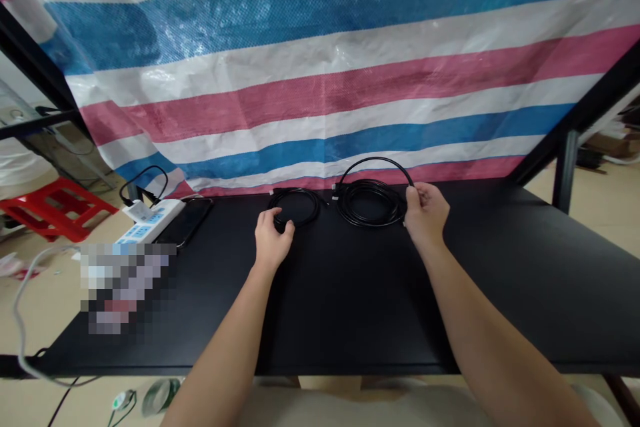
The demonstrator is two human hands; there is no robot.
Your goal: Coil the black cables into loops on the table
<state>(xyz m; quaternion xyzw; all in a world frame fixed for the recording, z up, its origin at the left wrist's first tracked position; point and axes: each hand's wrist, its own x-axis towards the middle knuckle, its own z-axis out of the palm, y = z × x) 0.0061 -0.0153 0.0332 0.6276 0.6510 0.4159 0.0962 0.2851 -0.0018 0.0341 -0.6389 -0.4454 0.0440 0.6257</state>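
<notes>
Two coils of black cable lie near the back of a black table. The larger coiled cable is on the right, with light-coloured plug ends at its left side and one loop lifted. My right hand has its fingers closed on that raised loop. The smaller coiled cable rests to the left, with a connector at its upper left. At this coil's near left edge is my left hand, thumb and fingers curved and apart. Whether its fingertips touch the cable is hard to make out.
A white power strip with a plugged-in adapter stands at the table's left, beside a dark phone. A blurred patch covers something in front of them. Striped plastic sheeting hangs behind the table. A red stool stands on the floor at left.
</notes>
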